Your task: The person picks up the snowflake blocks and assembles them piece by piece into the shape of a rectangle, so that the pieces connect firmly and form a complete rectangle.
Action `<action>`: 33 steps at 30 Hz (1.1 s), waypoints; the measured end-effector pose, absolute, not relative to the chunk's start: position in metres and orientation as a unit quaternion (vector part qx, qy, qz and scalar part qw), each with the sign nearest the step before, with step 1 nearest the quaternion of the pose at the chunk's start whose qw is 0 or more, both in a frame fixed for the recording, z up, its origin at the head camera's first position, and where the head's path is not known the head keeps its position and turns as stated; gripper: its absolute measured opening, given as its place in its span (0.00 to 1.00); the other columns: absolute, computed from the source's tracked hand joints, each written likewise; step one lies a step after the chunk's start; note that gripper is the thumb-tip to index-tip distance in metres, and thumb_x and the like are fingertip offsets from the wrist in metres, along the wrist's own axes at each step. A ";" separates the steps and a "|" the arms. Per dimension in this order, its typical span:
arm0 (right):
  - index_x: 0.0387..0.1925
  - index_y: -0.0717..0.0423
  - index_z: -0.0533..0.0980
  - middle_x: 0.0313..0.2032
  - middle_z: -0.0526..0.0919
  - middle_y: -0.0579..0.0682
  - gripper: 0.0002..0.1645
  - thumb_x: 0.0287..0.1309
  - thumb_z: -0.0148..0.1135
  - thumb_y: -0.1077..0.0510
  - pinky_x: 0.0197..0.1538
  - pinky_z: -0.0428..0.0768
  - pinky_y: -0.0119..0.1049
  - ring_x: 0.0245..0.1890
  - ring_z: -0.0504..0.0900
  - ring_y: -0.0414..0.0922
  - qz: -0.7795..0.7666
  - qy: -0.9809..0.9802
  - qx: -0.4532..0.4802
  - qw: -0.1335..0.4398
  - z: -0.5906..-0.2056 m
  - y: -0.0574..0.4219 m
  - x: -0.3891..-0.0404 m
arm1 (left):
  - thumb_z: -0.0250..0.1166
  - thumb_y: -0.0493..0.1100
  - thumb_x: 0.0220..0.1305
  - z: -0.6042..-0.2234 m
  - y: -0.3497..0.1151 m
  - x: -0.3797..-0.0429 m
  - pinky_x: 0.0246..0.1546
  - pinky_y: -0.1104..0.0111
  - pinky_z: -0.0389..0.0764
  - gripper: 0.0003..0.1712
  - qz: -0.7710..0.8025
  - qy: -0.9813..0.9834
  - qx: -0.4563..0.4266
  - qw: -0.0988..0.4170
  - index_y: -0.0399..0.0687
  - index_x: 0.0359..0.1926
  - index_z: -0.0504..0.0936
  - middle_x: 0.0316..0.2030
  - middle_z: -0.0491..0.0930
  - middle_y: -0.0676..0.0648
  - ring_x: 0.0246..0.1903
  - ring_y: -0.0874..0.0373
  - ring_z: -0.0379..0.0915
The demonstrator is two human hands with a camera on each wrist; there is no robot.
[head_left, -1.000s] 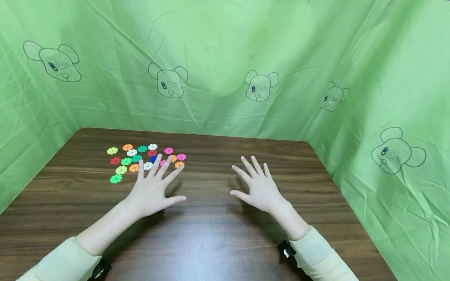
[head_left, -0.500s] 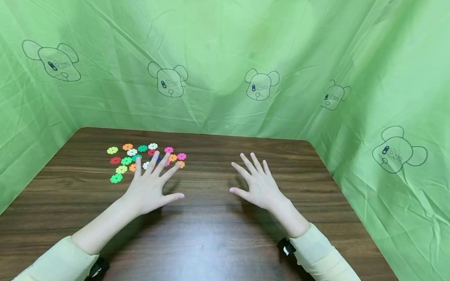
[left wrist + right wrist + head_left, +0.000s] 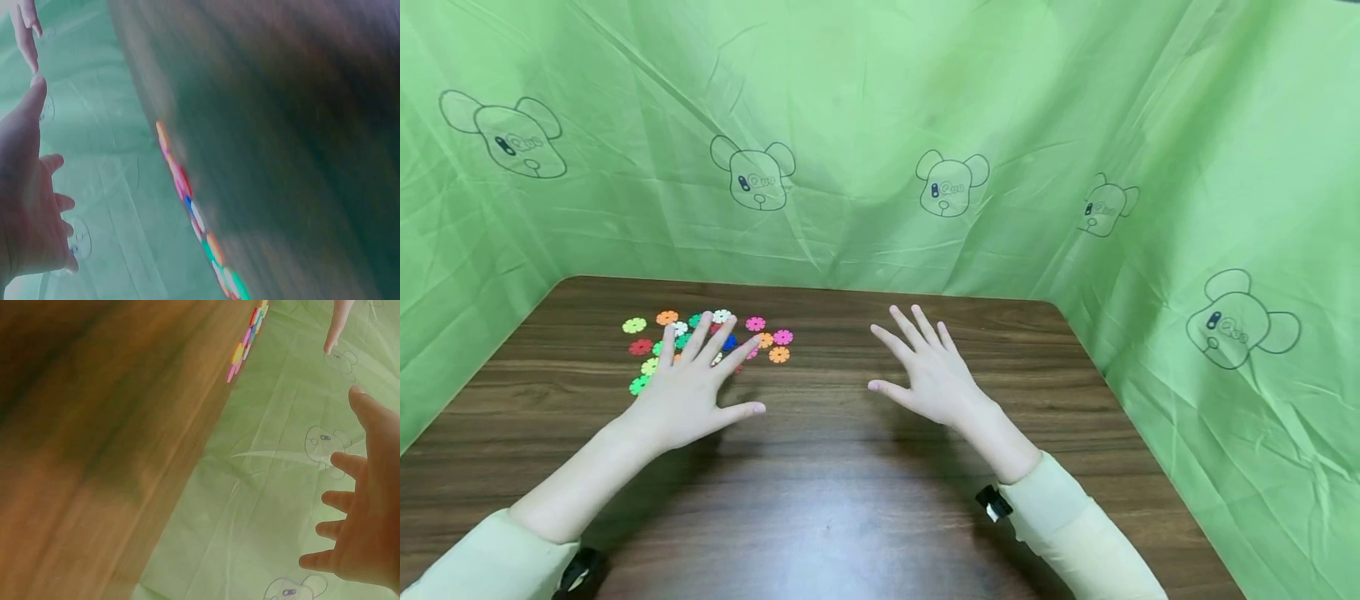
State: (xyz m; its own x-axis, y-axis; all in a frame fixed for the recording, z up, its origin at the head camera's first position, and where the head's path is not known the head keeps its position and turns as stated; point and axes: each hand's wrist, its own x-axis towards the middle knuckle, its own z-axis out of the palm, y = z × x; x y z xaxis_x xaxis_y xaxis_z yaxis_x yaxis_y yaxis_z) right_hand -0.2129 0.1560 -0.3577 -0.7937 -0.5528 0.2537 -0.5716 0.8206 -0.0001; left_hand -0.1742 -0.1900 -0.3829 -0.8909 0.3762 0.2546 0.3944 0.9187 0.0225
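My left hand hovers with spread, straight fingers in front of a cluster of flower-shaped plastic discs, hiding some of them. Among these are a red disc, a yellow-green disc, a blue disc, an orange disc and a pink disc, all lying flat. To the right, my right hand is held above the bare wood, fingers fanned out, holding nothing. Both wrist views show the hands raised above the tabletop, apart from the discs, which form a thin coloured row there.
The dark wooden table has its far edge against a green curtain printed with bear heads. The curtain also encloses the left and right sides. A black wrist strap shows under the right sleeve.
Both hands have shifted left and slightly farther forward, fingers still spread. The left hand now covers more of the left discs, while the orange and pink ones at the right are uncovered.
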 end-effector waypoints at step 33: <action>0.72 0.37 0.51 0.74 0.48 0.46 0.43 0.61 0.58 0.41 0.70 0.57 0.47 0.73 0.49 0.49 0.174 -0.908 0.379 -0.037 -0.397 0.040 -0.307 | 0.71 0.61 0.49 -0.433 -0.331 -0.224 0.69 0.47 0.28 0.53 -0.121 -0.957 -0.249 0.085 0.60 0.72 0.54 0.70 0.56 0.37 0.72 0.41 0.36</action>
State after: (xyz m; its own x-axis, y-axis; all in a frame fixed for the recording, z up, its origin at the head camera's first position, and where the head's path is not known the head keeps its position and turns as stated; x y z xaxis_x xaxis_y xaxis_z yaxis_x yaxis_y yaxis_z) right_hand -0.3070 0.0404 -0.3969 -0.7096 -0.7016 0.0649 -0.6761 0.6521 -0.3430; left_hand -0.2241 -0.3308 -0.4331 -0.8616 0.4561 0.2227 0.4973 0.8465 0.1902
